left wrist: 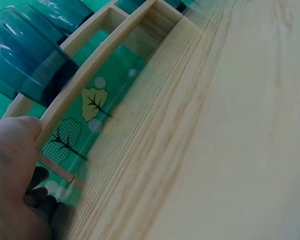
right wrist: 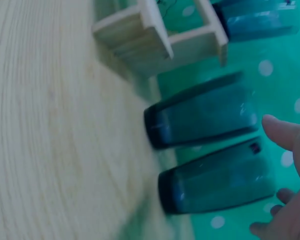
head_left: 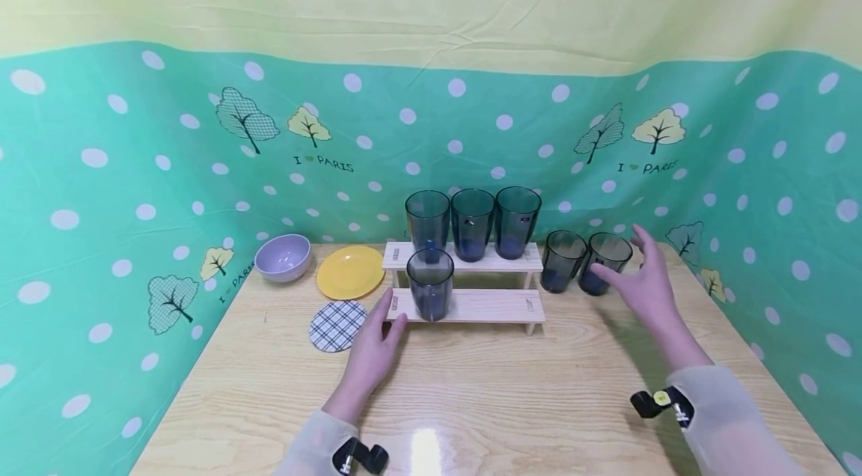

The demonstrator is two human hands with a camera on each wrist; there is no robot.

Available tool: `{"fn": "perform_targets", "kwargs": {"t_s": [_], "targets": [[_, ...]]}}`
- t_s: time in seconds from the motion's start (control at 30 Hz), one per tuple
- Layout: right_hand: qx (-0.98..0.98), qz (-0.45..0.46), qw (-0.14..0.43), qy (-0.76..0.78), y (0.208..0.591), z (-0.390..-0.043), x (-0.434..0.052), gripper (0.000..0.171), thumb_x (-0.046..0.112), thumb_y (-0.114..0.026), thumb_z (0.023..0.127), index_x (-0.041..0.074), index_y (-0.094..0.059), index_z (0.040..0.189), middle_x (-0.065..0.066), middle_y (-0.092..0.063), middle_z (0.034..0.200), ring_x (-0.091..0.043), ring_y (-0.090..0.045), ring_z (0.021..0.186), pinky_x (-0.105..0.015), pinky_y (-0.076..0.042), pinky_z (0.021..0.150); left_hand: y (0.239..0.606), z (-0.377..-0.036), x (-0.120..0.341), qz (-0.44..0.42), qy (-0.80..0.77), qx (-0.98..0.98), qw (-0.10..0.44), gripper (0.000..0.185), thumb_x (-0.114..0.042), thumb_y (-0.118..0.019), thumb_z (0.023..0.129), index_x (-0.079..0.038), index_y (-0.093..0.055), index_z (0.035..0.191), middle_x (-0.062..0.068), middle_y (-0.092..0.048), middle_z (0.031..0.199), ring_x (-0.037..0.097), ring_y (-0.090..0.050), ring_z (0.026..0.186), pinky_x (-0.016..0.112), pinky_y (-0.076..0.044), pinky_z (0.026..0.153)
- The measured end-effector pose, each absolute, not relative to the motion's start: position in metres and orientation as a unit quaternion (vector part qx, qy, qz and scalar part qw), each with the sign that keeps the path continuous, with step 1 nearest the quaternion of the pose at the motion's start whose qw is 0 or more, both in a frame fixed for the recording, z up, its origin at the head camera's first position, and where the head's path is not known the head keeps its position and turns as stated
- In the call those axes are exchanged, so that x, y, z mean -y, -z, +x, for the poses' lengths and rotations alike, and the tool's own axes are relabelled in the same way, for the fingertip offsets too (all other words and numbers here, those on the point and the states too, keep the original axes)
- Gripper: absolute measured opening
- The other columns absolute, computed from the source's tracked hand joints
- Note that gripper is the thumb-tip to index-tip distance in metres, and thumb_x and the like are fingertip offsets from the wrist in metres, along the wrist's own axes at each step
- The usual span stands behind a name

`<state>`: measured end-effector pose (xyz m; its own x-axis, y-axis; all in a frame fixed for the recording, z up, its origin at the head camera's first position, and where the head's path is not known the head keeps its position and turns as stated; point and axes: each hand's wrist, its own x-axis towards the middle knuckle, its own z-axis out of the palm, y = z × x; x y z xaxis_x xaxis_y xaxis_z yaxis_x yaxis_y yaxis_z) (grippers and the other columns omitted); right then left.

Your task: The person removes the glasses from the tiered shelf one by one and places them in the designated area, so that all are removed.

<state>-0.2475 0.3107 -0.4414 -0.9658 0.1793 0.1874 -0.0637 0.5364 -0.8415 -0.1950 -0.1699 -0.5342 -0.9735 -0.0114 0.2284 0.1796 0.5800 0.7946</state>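
Note:
My left hand [head_left: 370, 352] grips the left end of the lower wooden shelf [head_left: 494, 305], with the thumb at its front corner. One dark tinted glass [head_left: 431, 289] stands on this shelf near that hand. On the upper shelf [head_left: 485, 264] three similar glasses stand in a row, including a right-hand glass [head_left: 517, 225]. To the right, two more stand on the table: a nearer-shelf glass [head_left: 562, 263] and an outer glass [head_left: 604, 266]. My right hand [head_left: 648, 289] is beside the outer glass, thumb and fingers spread apart. In the right wrist view the hand [right wrist: 290, 185] appears apart from the glass [right wrist: 217, 177].
Left of the shelves are a purple bowl [head_left: 283, 257], a yellow plate [head_left: 350, 272] and a round checked coaster [head_left: 338, 325]. A green patterned cloth [head_left: 458, 132] hangs behind and at both sides of the wooden table [head_left: 471, 401].

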Motion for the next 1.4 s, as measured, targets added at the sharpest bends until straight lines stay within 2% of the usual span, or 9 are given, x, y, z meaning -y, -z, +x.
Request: {"fn": "perform_targets", "kwargs": {"t_s": [0.17, 0.4, 0.53, 0.77, 1.03, 1.4], "targets": [[0.864, -0.025, 0.146, -0.481, 0.429, -0.237, -0.299, 0.115, 0.037, -0.087, 0.099, 0.022, -0.005, 0.18, -0.025, -0.013, 0.18, -0.057, -0.017, 0.162, -0.076, -0.021, 0.128, 0.535, -0.194, 0.17, -0.048, 0.456, 0.882, 0.108, 0.067, -0.035, -0.061, 0.115, -0.007, -0.038, 0.172, 0.022, -0.041, 0.172, 0.044, -0.038, 0.159, 0.062, -0.029, 0.131], [0.853, -0.005, 0.157, -0.498, 0.41, -0.221, -0.276, 0.114, 0.036, -0.089, 0.097, 0.028, -0.011, 0.179, -0.016, -0.021, 0.181, -0.042, -0.021, 0.165, -0.064, -0.019, 0.134, 0.535, -0.195, 0.171, -0.04, 0.459, 0.882, 0.095, 0.068, -0.037, -0.06, 0.116, -0.01, -0.037, 0.173, 0.02, -0.039, 0.174, 0.04, -0.036, 0.161, 0.058, -0.027, 0.133], [0.849, 0.015, 0.163, -0.502, 0.404, -0.211, -0.261, 0.11, 0.033, -0.088, 0.098, 0.027, -0.014, 0.179, -0.017, -0.023, 0.18, -0.042, -0.023, 0.165, -0.063, -0.019, 0.134, 0.535, -0.195, 0.171, -0.045, 0.457, 0.882, 0.101, 0.067, -0.037, -0.06, 0.116, -0.009, -0.037, 0.173, 0.021, -0.039, 0.174, 0.042, -0.036, 0.16, 0.06, -0.028, 0.132], [0.845, 0.043, 0.174, -0.504, 0.399, -0.199, -0.235, 0.104, 0.028, -0.088, 0.099, 0.028, -0.022, 0.178, -0.018, -0.031, 0.176, -0.045, -0.029, 0.162, -0.072, -0.022, 0.13, 0.536, -0.196, 0.17, -0.048, 0.46, 0.88, 0.104, 0.067, -0.035, -0.061, 0.116, -0.008, -0.037, 0.172, 0.021, -0.04, 0.173, 0.042, -0.037, 0.16, 0.059, -0.028, 0.132], [0.83, 0.075, 0.163, -0.529, 0.4, -0.195, -0.206, 0.103, 0.024, -0.09, 0.097, 0.027, -0.025, 0.177, -0.013, -0.036, 0.173, -0.037, -0.033, 0.161, -0.059, -0.031, 0.131, 0.535, -0.196, 0.17, -0.044, 0.465, 0.879, 0.093, 0.067, -0.037, -0.06, 0.116, -0.01, -0.036, 0.173, 0.019, -0.038, 0.175, 0.04, -0.035, 0.161, 0.058, -0.027, 0.133], [0.806, 0.111, 0.133, -0.566, 0.403, -0.19, -0.164, 0.1, 0.02, -0.091, 0.096, 0.026, -0.03, 0.175, -0.01, -0.039, 0.172, -0.031, -0.035, 0.161, -0.05, -0.029, 0.134, 0.535, -0.195, 0.17, -0.045, 0.464, 0.88, 0.093, 0.067, -0.036, -0.06, 0.116, -0.009, -0.036, 0.173, 0.02, -0.037, 0.175, 0.04, -0.035, 0.161, 0.057, -0.026, 0.133]]}}
